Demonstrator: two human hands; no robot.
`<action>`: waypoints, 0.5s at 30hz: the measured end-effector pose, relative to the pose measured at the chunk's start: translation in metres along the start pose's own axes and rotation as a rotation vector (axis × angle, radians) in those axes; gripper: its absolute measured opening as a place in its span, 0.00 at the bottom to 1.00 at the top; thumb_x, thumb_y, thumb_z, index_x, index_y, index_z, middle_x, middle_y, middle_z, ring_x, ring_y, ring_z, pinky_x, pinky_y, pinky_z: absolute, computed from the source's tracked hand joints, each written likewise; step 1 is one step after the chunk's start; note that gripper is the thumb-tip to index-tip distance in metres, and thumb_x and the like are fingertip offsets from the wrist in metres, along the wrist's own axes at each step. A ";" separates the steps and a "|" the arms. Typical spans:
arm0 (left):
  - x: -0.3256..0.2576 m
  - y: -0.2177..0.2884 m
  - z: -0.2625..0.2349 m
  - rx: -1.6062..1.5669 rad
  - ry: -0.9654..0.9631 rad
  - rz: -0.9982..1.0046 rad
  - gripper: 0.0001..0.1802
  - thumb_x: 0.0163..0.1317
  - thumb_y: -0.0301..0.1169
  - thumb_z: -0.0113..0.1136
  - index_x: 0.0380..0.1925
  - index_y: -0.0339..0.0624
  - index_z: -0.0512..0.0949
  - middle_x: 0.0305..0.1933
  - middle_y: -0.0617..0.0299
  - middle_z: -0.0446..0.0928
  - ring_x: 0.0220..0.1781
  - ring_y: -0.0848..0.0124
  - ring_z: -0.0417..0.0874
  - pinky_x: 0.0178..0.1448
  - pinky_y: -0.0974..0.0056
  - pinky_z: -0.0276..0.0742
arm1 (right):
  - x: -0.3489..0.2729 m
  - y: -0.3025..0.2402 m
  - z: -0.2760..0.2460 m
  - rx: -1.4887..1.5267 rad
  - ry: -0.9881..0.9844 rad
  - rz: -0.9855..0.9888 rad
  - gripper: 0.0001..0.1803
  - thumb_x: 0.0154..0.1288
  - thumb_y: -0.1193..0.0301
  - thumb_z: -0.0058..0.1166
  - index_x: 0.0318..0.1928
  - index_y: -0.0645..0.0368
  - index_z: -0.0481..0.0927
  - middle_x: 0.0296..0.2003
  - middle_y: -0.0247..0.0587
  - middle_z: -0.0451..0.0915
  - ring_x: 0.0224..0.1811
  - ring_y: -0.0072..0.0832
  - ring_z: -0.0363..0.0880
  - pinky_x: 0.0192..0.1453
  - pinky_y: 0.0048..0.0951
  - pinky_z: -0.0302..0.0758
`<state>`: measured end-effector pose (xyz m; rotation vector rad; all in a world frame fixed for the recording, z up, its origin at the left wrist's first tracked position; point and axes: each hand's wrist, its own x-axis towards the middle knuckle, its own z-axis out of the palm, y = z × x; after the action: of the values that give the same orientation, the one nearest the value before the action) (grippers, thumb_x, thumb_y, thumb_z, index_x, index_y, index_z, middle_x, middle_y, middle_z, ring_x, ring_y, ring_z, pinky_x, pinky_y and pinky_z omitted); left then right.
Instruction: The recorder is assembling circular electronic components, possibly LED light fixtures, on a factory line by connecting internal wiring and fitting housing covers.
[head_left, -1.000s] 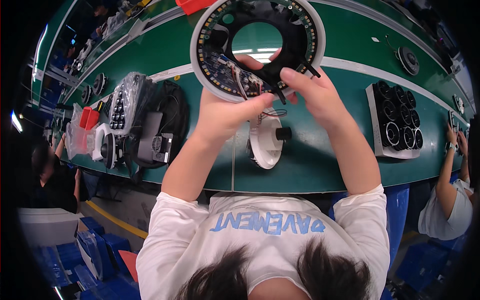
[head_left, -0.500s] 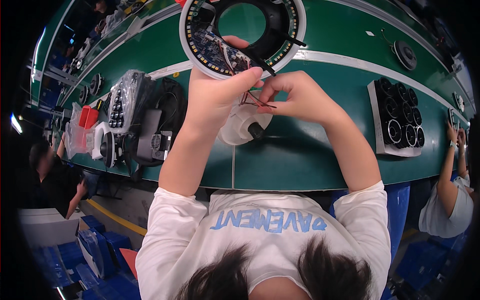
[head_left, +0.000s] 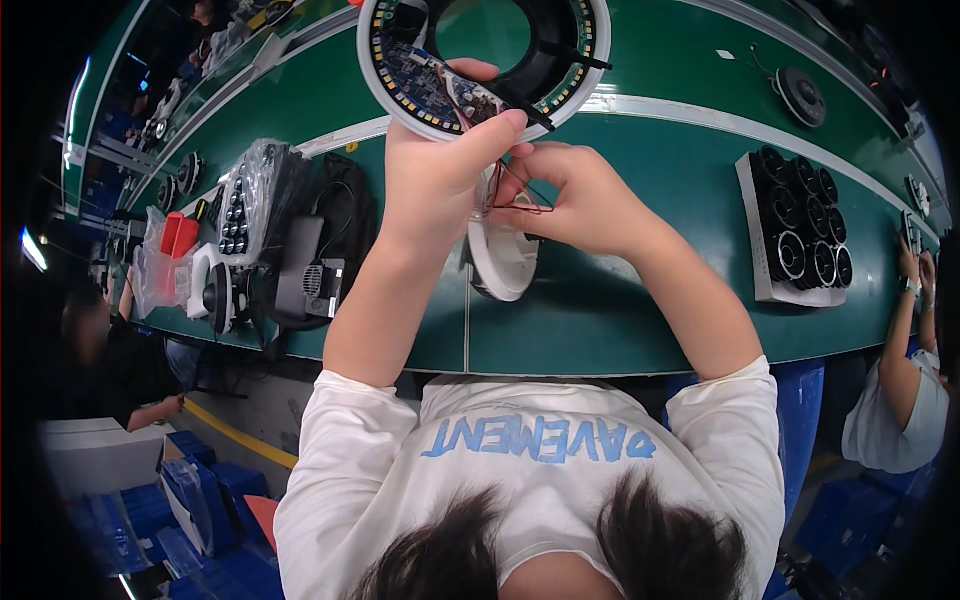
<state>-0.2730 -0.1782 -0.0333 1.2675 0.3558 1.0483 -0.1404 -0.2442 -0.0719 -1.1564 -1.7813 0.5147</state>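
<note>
My left hand is closed on the edge of a ring-shaped light housing with a white rim and small LEDs round it. A blue circuit board with white connectors sits inside the ring, near my thumb. Close beside it, my right hand pinches thin dark wires, some looping past its fingers. Below the hands, a white round cover is tilted on its edge, its hollow side partly showing; the hands hide its top. Whether it hangs or rests on the bench cannot be seen.
On the right, a white tray holds several black round parts. A black disc-shaped part lies farther back. Plastic-wrapped parts, a red piece and a black device crowd the left. Other people work at both sides.
The white cover has turned from showing its outer side with a black knob to showing its hollow side edge-on. My right hand has shifted slightly left. The ring has risen slightly.
</note>
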 end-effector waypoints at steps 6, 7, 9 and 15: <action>-0.002 0.000 0.008 -0.009 -0.047 -0.075 0.21 0.48 0.19 0.62 0.44 0.34 0.69 0.30 0.58 0.77 0.27 0.73 0.81 0.30 0.72 0.77 | -0.002 0.002 -0.006 0.111 -0.012 0.033 0.14 0.45 0.68 0.63 0.33 0.60 0.79 0.32 0.36 0.78 0.39 0.31 0.75 0.39 0.30 0.71; -0.003 -0.001 0.010 -0.015 -0.068 -0.081 0.21 0.48 0.20 0.63 0.44 0.35 0.69 0.29 0.59 0.77 0.27 0.73 0.81 0.30 0.72 0.77 | -0.003 0.000 -0.008 0.156 -0.083 0.073 0.15 0.46 0.67 0.62 0.35 0.59 0.79 0.32 0.38 0.78 0.37 0.32 0.75 0.40 0.30 0.71; -0.004 0.001 0.010 -0.001 -0.097 -0.112 0.22 0.48 0.20 0.64 0.44 0.34 0.69 0.29 0.60 0.77 0.28 0.73 0.81 0.31 0.73 0.77 | -0.003 -0.005 -0.015 0.200 -0.153 0.113 0.16 0.46 0.66 0.61 0.37 0.59 0.78 0.32 0.39 0.78 0.36 0.34 0.76 0.40 0.31 0.72; -0.007 0.001 0.003 0.030 -0.082 -0.037 0.22 0.48 0.20 0.63 0.45 0.33 0.69 0.28 0.59 0.77 0.28 0.73 0.81 0.30 0.71 0.77 | 0.002 -0.018 -0.032 -0.183 -0.391 0.192 0.19 0.44 0.61 0.60 0.38 0.56 0.79 0.32 0.44 0.78 0.31 0.39 0.77 0.40 0.33 0.73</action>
<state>-0.2751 -0.1859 -0.0338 1.3222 0.3317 0.9597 -0.1220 -0.2554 -0.0422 -1.4381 -2.0938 0.7437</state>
